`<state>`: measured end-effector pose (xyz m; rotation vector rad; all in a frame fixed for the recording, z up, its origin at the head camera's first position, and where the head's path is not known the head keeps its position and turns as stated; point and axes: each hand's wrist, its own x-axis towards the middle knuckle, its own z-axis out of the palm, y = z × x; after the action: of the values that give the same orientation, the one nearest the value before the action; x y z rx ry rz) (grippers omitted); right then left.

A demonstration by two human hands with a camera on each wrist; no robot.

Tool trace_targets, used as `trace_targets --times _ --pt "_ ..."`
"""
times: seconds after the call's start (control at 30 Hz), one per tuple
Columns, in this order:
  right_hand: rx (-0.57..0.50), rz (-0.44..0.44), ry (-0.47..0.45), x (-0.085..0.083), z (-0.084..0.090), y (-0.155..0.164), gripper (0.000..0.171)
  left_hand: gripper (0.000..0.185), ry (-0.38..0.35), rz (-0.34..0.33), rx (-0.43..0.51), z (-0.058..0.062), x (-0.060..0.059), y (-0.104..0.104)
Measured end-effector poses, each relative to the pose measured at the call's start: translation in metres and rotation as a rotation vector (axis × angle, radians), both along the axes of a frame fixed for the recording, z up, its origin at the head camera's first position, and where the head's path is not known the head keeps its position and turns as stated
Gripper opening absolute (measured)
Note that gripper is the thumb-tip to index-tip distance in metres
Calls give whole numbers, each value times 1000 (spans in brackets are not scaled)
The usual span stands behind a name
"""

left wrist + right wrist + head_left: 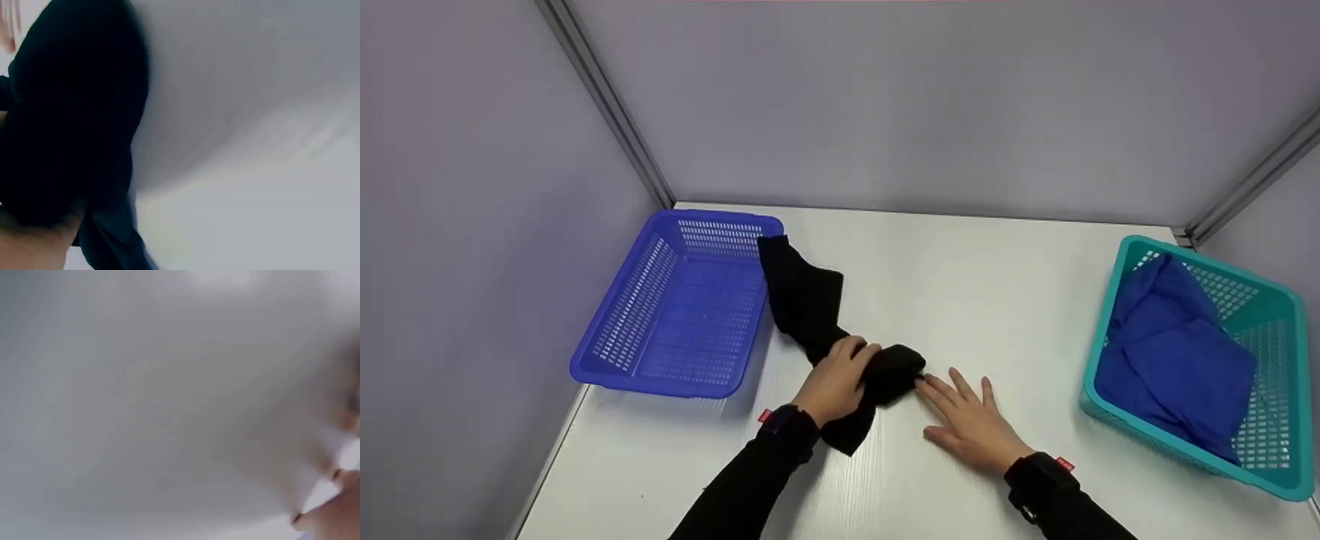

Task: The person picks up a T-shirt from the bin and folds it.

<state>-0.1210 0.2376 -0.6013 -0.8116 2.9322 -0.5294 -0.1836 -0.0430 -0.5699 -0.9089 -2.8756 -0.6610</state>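
Work is appearing only partly done: left hand (836,382) is gripping the bunched black cloth (817,322) just right of the empty blue basket (675,300), right hand (971,424) is lying flat, fingers straight, fingertips touching it.

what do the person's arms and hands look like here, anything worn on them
Both arms are in long black sleeves that reach the wrists. Each wrist carries a black band with a small red tag: one by the left hand, one by the right hand. The hands themselves are bare, with no gloves, and no rings can be made out. The wrist views are too blurred to add detail.
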Motion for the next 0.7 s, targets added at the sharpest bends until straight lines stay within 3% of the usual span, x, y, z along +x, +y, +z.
trace_targets --times 0.1,0.23,0.33,0.43,0.5,0.57,0.7 --pt "-132 -79 43 -6 6 -9 77 64 -36 -60 41 2 9 5" --pt "-318 -109 72 -12 8 -21 86 80 -150 -177 140 7 14 11" --pt "-444 -112 9 -14 10 -28 89 88 -255 -245 262 10 15 15" --pt "-534 -181 -57 -16 16 -34 73 91 -313 -256 385 12 16 20" --pt "-584 -259 -84 -17 22 -36 59 86 -289 -233 436 13 15 23" --pt "-637 -338 -88 -20 29 -36 46 78 -213 -171 452 14 15 26" --pt "-823 -479 -148 -26 47 -27 27 68 -63 57 430 20 10 28"
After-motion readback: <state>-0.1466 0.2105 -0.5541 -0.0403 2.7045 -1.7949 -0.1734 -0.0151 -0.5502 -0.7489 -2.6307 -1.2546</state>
